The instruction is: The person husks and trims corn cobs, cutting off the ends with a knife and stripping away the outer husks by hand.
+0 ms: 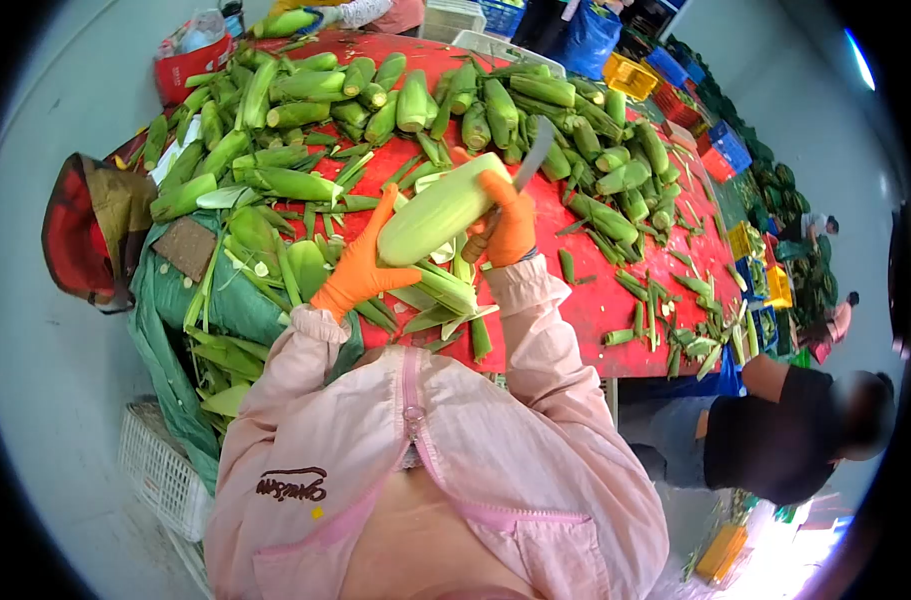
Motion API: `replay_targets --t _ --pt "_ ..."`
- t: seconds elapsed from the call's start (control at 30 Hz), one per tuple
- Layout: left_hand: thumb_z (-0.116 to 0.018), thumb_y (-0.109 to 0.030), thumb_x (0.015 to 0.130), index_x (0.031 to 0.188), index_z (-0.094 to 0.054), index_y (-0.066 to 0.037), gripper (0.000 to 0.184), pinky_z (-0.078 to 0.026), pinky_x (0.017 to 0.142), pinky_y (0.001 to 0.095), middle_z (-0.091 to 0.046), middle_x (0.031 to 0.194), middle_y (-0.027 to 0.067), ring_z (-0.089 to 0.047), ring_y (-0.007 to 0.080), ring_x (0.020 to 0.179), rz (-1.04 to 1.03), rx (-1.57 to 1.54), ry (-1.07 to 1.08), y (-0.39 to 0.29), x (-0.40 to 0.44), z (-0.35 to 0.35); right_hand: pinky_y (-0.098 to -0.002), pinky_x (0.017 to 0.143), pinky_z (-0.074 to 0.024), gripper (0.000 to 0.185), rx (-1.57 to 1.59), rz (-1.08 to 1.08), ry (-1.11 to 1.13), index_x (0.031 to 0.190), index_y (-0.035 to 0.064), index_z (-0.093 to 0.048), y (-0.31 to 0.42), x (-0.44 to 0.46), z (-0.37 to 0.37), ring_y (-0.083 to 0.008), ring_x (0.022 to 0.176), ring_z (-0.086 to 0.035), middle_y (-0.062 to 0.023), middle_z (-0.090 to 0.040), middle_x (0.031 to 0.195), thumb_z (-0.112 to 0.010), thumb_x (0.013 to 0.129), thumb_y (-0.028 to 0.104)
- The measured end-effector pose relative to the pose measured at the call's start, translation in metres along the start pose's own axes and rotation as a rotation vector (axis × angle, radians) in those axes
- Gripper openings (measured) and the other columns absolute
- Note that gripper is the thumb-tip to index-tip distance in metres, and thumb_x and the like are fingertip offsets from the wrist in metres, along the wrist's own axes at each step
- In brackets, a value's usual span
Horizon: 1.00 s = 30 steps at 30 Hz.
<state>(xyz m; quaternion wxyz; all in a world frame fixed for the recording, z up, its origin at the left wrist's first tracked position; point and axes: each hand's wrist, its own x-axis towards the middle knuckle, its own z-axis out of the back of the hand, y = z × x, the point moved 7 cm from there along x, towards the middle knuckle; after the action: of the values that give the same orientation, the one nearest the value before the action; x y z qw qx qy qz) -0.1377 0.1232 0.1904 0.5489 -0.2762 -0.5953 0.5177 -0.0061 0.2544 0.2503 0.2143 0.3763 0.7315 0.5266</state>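
A pale green ear of corn [440,210], largely stripped of its outer husk, is held above the table between both gloved hands. My left hand [358,262], in an orange glove, grips its lower left end, thumb below and fingers along the upper side. At the other end my right hand [508,218], also orange-gloved, presses its thumb on the ear. A knife [537,152] is held in this same right hand, its blade pointing up and away; the handle is mostly hidden. Beneath the hands lie loose husk leaves [440,290].
Many unpeeled ears of corn [305,85] are heaped along the far side of the red table [575,310]. Husk scraps [700,345] litter its right part. A green sack [175,290] hangs at the left over a white crate [165,475]. A person [775,430] is at the right.
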Motion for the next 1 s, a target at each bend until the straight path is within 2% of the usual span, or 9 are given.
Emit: replay_targets --t 0.1,0.17,0.23,0.3,0.33,0.57,0.7,0.77,1.0 --pt "-0.083 -0.022 0.071 0.156 -0.017 -0.017 0.108 -0.045 0.096 0.0324 -0.052 0.141 0.0115 -0.056 0.0200 0.120 0.047 -0.094 0.036 0.010 0.004 -0.019 -0.0205 0.044 -0.0357 0.050 0.067 0.043 -0.085 0.120 -0.0023 -0.064 0.003 -0.013 0.027 -0.0079 0.048 -0.048 -0.0051 -0.064 0.075 -0.060 0.086 0.034" --pt "-0.082 -0.023 0.072 0.155 -0.022 -0.021 0.102 -0.049 0.092 0.0329 -0.059 0.133 0.0128 -0.063 0.0237 0.112 0.128 0.035 0.143 0.029 0.009 -0.035 -0.0217 0.043 -0.0342 0.047 -0.003 0.094 -0.214 0.101 -0.0033 -0.064 0.000 -0.023 0.057 -0.0092 0.048 -0.047 -0.0116 -0.069 0.085 -0.058 0.086 0.041" --pt "-0.078 -0.022 0.076 0.152 -0.029 -0.025 0.090 -0.053 0.085 0.0381 -0.067 0.115 0.0177 -0.068 0.0317 0.097 0.005 0.290 0.133 0.030 0.011 -0.048 -0.0251 0.042 -0.0368 0.042 -0.076 0.090 -0.308 0.096 -0.0013 -0.064 0.004 -0.048 0.086 -0.0109 0.050 -0.052 -0.0060 -0.064 0.073 -0.060 0.085 0.039" --pt "-0.065 -0.013 0.084 0.147 -0.039 -0.020 0.069 -0.053 0.081 0.0369 -0.065 0.114 0.0193 -0.067 0.0322 0.095 0.011 0.506 0.286 0.034 0.012 -0.069 -0.0242 0.044 -0.0416 0.038 -0.062 0.160 -0.483 0.100 -0.0017 -0.066 0.012 -0.081 0.105 -0.0134 0.054 -0.059 -0.0067 -0.066 0.076 -0.063 0.085 0.033" --pt "-0.058 -0.016 0.088 0.139 -0.050 -0.019 0.052 -0.052 0.069 0.0466 -0.066 0.099 0.0212 -0.064 0.0397 0.081 -0.107 0.694 0.339 0.030 0.013 -0.076 -0.0245 0.043 -0.0393 0.038 -0.146 0.184 -0.558 0.100 -0.0008 -0.066 0.018 -0.101 0.120 -0.0120 0.052 -0.056 -0.0051 -0.064 0.073 -0.063 0.085 0.034" --pt "-0.063 -0.029 0.083 0.131 -0.057 -0.019 0.049 -0.051 0.073 0.0494 -0.069 0.094 0.0168 -0.066 0.0367 0.082 -0.162 0.777 0.289 0.083 0.010 -0.062 -0.0235 0.040 -0.0348 0.035 -0.358 0.218 -0.901 0.106 -0.0008 -0.068 0.057 -0.244 0.223 -0.0100 0.043 -0.048 -0.0014 -0.061 0.067 -0.070 0.083 0.026" --pt "-0.069 -0.040 0.078 0.133 -0.055 -0.013 0.062 -0.049 0.078 0.0457 -0.068 0.092 0.0159 -0.064 0.0340 0.087 -0.100 0.860 0.357 0.053 0.025 -0.057 -0.0267 0.037 -0.0383 0.031 -0.833 -0.363 -0.954 0.089 0.0008 -0.070 0.006 -0.314 0.292 -0.0123 0.040 -0.051 -0.0052 -0.065 0.068 -0.078 0.075 0.028" --pt "-0.068 -0.040 0.079 0.133 -0.055 -0.010 0.063 -0.048 0.079 0.0447 -0.067 0.092 0.0140 -0.063 0.0332 0.087 -0.141 0.882 0.328 0.047 0.030 -0.051 -0.0276 0.036 -0.0377 0.032 -0.712 -0.484 -1.064 0.088 0.0005 -0.070 -0.018 -0.334 0.312 -0.0125 0.038 -0.049 -0.0050 -0.065 0.066 -0.076 0.077 0.030" --pt "-0.070 -0.027 0.082 0.134 -0.054 -0.008 0.058 -0.046 0.084 0.0422 -0.066 0.097 0.0109 -0.063 0.0312 0.085 -0.225 0.856 0.012 0.030 0.036 -0.018 -0.0284 0.039 -0.0411 0.036 -0.645 -0.301 -0.849 0.099 0.0004 -0.071 -0.022 -0.169 0.340 -0.0119 0.042 -0.050 -0.0056 -0.070 0.077 -0.070 0.084 0.034"
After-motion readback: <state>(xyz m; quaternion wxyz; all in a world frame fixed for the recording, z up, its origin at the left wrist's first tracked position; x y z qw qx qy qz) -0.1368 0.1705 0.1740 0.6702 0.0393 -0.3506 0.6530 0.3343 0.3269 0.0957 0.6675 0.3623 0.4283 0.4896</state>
